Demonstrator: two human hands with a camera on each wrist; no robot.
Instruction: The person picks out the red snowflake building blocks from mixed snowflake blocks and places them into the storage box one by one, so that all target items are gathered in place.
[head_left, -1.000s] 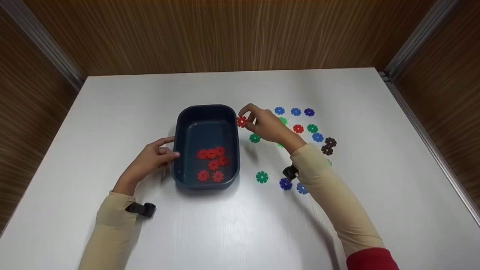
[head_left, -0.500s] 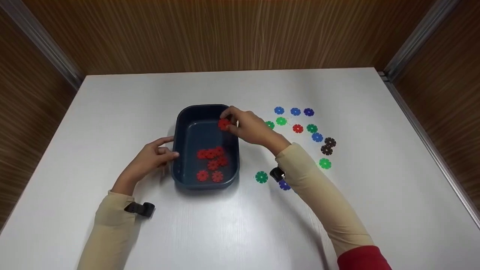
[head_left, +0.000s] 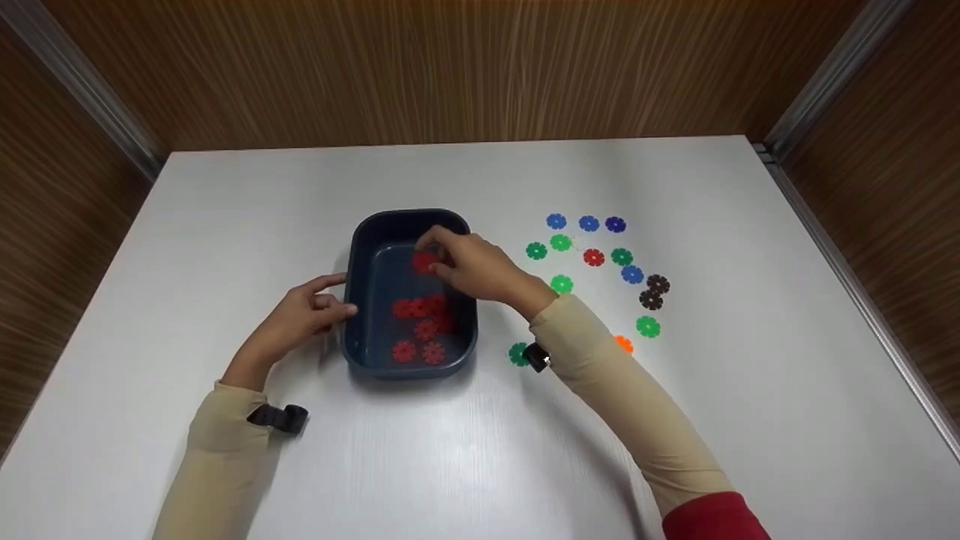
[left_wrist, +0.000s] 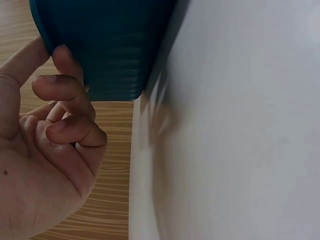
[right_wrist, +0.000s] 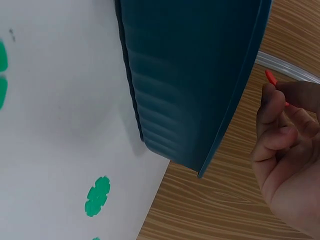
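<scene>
A dark blue plastic basin [head_left: 409, 373] stands on the white table, with several red notched discs [head_left: 426, 330] lying on its floor near the front end. At its left rim my left hand [head_left: 300, 319] pinches the wall, thumb over the edge and a fingertip against the outside [left_wrist: 60, 125]. Over the basin's right side, my right hand [head_left: 480, 270] holds one red flower-shaped disc [head_left: 423, 262] between thumb and forefinger. Seen from the right wrist, that red disc [right_wrist: 270, 77] shows edge-on above the rim, its lower part hidden by the fingers.
Right of the basin lie loose discs: a red one [head_left: 594, 258], several green [head_left: 561, 284] and blue ones [head_left: 589, 223], two dark brown ones [head_left: 651, 300], and an orange one [head_left: 623, 344] partly under the right sleeve. A wood-grain panel [head_left: 480, 75] rises behind the table.
My right hand has carried the red disc leftward from beside the basin to above its inside. The left hand stays on the rim. An orange disc has come into sight by the right sleeve.
</scene>
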